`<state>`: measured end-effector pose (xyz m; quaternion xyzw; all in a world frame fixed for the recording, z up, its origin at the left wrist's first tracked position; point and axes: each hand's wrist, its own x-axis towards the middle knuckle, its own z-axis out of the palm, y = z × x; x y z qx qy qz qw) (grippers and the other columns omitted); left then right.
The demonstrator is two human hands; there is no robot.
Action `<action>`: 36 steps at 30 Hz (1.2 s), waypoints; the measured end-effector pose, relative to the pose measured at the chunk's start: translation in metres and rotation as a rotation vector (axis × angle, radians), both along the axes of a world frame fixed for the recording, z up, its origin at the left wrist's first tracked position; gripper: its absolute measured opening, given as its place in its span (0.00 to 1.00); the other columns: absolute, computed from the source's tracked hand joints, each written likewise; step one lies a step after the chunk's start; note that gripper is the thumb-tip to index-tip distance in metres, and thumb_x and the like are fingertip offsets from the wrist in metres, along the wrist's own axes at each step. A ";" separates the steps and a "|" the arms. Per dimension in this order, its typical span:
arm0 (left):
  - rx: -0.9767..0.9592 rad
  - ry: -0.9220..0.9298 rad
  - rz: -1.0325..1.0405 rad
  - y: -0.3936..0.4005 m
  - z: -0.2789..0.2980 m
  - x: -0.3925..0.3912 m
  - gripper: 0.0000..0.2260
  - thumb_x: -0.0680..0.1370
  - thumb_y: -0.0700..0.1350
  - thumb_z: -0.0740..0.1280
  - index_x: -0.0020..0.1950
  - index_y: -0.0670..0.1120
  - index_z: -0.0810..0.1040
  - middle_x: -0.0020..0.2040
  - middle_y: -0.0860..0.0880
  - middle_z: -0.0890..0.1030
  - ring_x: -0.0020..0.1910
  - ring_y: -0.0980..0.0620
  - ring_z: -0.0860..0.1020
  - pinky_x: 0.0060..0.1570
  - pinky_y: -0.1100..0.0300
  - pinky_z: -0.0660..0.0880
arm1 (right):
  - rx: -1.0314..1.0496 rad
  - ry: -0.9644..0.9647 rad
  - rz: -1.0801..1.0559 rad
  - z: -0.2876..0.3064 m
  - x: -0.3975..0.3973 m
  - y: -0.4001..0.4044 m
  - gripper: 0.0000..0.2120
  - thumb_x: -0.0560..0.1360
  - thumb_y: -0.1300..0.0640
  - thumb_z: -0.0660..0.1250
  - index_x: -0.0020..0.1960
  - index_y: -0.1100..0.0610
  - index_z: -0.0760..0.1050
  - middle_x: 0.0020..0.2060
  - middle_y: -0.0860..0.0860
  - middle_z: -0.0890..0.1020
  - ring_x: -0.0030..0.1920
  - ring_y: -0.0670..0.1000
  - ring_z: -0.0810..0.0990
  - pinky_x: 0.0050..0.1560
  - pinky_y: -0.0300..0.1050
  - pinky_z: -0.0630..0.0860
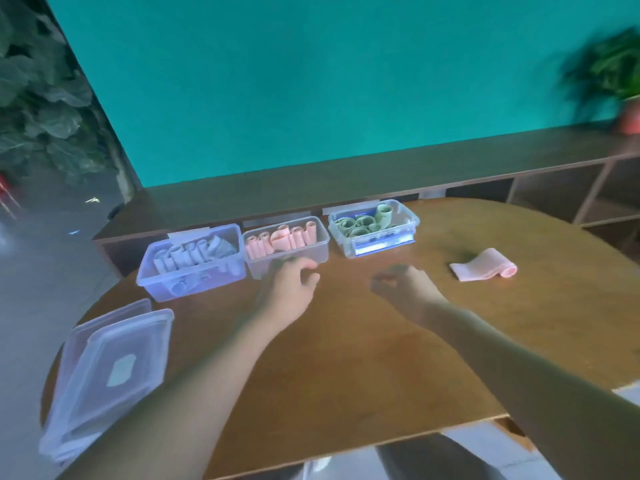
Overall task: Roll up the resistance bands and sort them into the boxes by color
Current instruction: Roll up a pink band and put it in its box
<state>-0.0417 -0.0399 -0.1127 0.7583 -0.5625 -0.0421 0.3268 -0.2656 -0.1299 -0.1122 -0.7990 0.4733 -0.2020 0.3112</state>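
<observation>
Three clear boxes stand in a row at the table's far edge. The left box [194, 271] holds white rolls, the middle box [287, 252] pink rolls and the right box [374, 233] green rolls. A pink band [483, 270], rolled only at its right end, lies on the table to the right. My left hand [291, 289] hovers just in front of the middle box, its fingers loosely curled, and I see nothing in it. Hovering over the table between the boxes and the pink band, my right hand [405, 287] also has loosely curled fingers and holds nothing that I can see. Both hands are blurred.
Clear box lids [110, 372] lie stacked at the table's near left. The round wooden table [346, 375] ends close in front of me. Behind the boxes runs a low dark shelf [346, 174] along a teal wall, with a potted plant [620, 81] at its right end.
</observation>
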 end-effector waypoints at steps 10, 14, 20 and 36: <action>-0.008 0.174 -0.134 -0.082 -0.084 -0.174 0.17 0.78 0.44 0.72 0.67 0.45 0.78 0.58 0.47 0.80 0.57 0.47 0.78 0.63 0.55 0.72 | -0.118 0.010 -0.274 -0.077 -0.128 -0.034 0.25 0.80 0.45 0.67 0.73 0.55 0.71 0.65 0.52 0.73 0.66 0.54 0.71 0.68 0.49 0.70; -0.039 0.169 -0.181 -0.130 -0.085 -0.195 0.17 0.78 0.45 0.72 0.66 0.47 0.79 0.53 0.48 0.81 0.50 0.49 0.78 0.58 0.57 0.74 | -0.145 0.004 -0.300 -0.082 -0.130 -0.066 0.23 0.81 0.47 0.65 0.71 0.56 0.72 0.66 0.53 0.73 0.67 0.55 0.70 0.66 0.49 0.69; -0.101 0.124 -0.246 -0.181 -0.088 -0.194 0.14 0.77 0.41 0.72 0.63 0.47 0.82 0.46 0.52 0.78 0.43 0.54 0.76 0.54 0.63 0.73 | -0.162 0.061 -0.365 -0.086 -0.120 -0.114 0.17 0.78 0.44 0.68 0.56 0.58 0.79 0.56 0.53 0.76 0.49 0.58 0.79 0.46 0.47 0.74; 0.021 0.248 -0.283 -0.086 -0.051 -0.142 0.05 0.73 0.44 0.78 0.44 0.49 0.83 0.50 0.57 0.81 0.49 0.57 0.78 0.48 0.71 0.69 | -0.270 -0.250 -0.037 -0.069 -0.096 -0.018 0.08 0.80 0.51 0.69 0.48 0.54 0.84 0.42 0.43 0.79 0.38 0.46 0.77 0.42 0.31 0.69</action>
